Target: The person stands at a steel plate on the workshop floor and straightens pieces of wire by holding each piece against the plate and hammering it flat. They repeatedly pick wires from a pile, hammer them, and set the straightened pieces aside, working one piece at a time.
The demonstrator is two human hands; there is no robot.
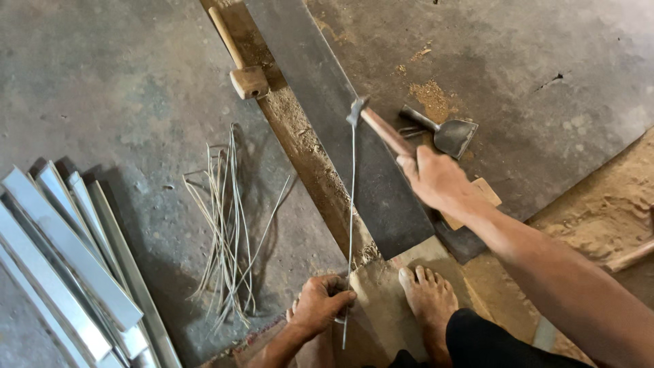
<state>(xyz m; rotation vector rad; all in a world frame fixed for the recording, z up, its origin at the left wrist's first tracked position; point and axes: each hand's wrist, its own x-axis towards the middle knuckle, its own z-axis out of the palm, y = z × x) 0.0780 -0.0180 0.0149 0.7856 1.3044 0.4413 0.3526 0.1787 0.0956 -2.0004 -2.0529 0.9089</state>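
My right hand [436,178] grips the wooden handle of a hammer [376,125], whose metal head rests on the far end of a thin wire [351,211]. That wire runs lengthwise along a long dark steel bar [327,95] lying on the concrete floor. My left hand [320,303] pinches the near end of the wire close to my bare foot [428,300]. A bundle of several similar wires [228,225] lies on the floor to the left of the bar.
A wooden mallet [240,68] rests at the bar's far left side. A broad metal chisel [446,133] lies right of the hammer. Shiny folded metal strips [68,259] are stacked at the lower left. Sawdust covers the floor at right.
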